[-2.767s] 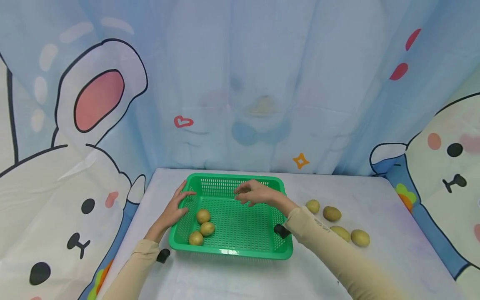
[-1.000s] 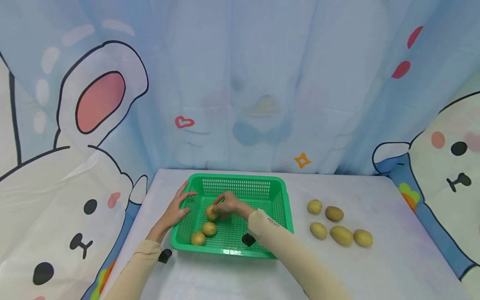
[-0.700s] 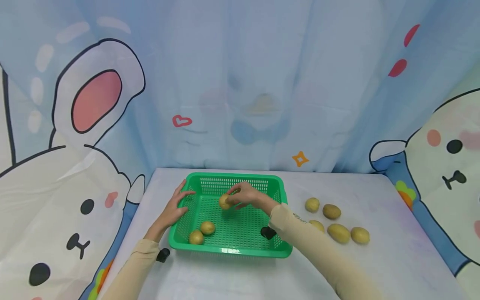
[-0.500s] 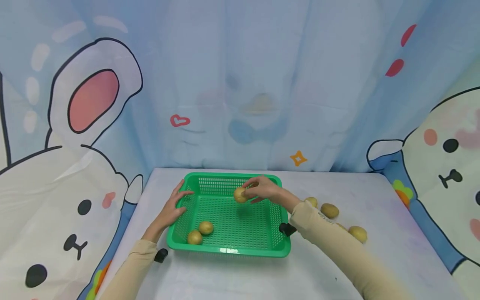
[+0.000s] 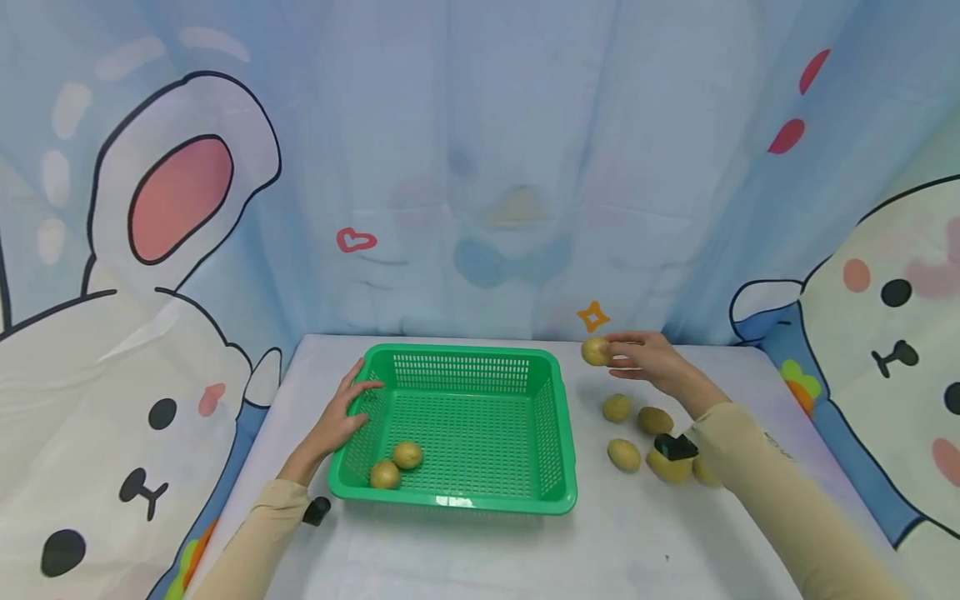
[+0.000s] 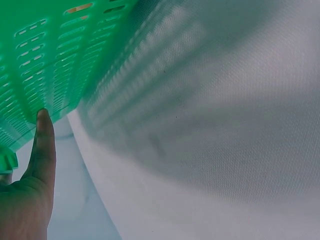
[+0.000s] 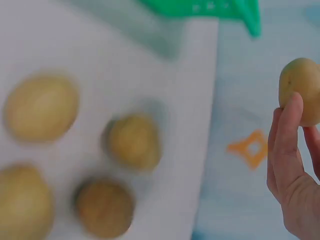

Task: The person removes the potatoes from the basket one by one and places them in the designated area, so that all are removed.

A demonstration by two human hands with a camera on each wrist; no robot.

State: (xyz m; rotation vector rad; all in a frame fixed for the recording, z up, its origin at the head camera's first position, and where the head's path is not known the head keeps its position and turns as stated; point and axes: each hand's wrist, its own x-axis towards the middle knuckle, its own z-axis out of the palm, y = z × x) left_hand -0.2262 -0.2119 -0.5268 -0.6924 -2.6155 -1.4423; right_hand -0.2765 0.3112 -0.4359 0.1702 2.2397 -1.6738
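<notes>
In the head view, my right hand (image 5: 651, 360) pinches a yellow potato (image 5: 596, 351) between its fingertips, lifted above the table right of the basket. The right wrist view shows this potato (image 7: 301, 90) in the fingers too. My left hand (image 5: 333, 421) holds the left side of a green plastic basket (image 5: 453, 502), with fingers over the rim; in the left wrist view one finger (image 6: 44, 145) lies along the basket's outer wall. Inside the basket, near its front left corner, lie two potatoes, one farther back (image 5: 407, 455) and one nearer (image 5: 385, 474).
Several potatoes lie on the white table (image 5: 600, 542) below the right hand, among them a small one (image 5: 617, 407), a browner one (image 5: 655, 420) and a nearer one (image 5: 624, 455). The right sleeve partly covers others. A printed curtain (image 5: 510, 167) hangs behind the table.
My right hand took one of the three potatoes from the basket, lifted it and carried it right, past the basket's right rim. My left hand stays on the basket.
</notes>
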